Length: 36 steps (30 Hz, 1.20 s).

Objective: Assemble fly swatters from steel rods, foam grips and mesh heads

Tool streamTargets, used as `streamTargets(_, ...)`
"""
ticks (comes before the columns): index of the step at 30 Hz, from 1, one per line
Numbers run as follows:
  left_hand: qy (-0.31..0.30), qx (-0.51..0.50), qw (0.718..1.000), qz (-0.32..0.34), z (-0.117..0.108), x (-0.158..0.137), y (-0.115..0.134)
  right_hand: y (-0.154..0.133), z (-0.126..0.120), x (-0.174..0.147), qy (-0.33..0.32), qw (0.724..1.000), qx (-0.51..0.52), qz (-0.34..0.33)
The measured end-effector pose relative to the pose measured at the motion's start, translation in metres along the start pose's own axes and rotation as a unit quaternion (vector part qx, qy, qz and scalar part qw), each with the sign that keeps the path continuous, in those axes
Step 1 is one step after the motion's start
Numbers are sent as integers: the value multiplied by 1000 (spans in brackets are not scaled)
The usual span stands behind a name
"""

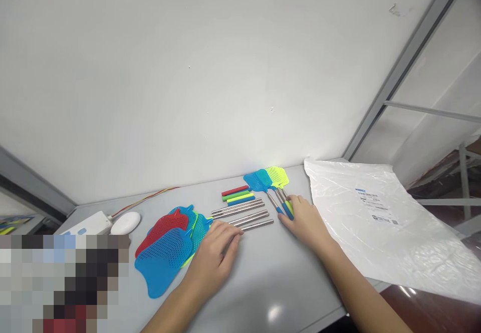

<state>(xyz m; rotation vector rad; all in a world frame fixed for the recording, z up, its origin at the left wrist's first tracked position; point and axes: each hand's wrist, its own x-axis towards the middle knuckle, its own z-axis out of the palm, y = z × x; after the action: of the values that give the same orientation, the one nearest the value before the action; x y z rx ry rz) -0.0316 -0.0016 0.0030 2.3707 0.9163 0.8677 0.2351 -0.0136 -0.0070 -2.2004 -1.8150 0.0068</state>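
Observation:
My left hand (217, 251) is closed, its fingertips at the left end of the nearest metal tube (259, 225). Several other metal tubes (240, 207) lie behind it. Beside this hand on the left is an overlapping pile of loose fly swatter heads: blue (165, 253), red (167, 230) and turquoise (200, 230). My right hand (305, 220) has its fingers closed round the yellow-green handle (289, 207) of a fly swatter. Next to it lie fly swatters with blue handles (278, 210), metal shafts and blue and yellow heads (278, 177).
Red, green and yellow-blue grip sleeves (235, 191) lie behind the tubes. A white plastic bag (356, 223) with a label covers the table's right side. At left are a white box (90, 223), a round white device (126, 223) and coloured wires (143, 199). A wall stands behind.

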Motion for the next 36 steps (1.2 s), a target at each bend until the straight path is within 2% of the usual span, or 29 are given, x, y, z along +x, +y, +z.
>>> streamTargets(6, 3, 1, 1000, 3, -1, 0, 2, -10, 1, 0, -3, 1000, -9, 16)
streamTargets(14, 8, -2, 1000, 7, -1, 1, 2, -9, 4, 1, 0, 1000, -18, 14)
streamTargets(21, 0, 11, 1000, -7, -2, -2, 11, -4, 6, -1, 31, 999, -17, -13)
streamTargets(25, 5, 72, 997, -22, -14, -3, 13, -2, 7, -2, 36, 998, -18, -49)
streamTargets(28, 52, 137, 987, -66, -30, -12, 6, 0, 10, -4, 24, 996, -20, -87)
streamTargets(31, 121, 196, 961, -151, -45, -34, -4, 2, 14, -7, 24, 992, -3, -121)
streamTargets(36, 154, 267, 920, -243, -53, -70, -13, 1, 16, -11, 27, 985, 34, -166)
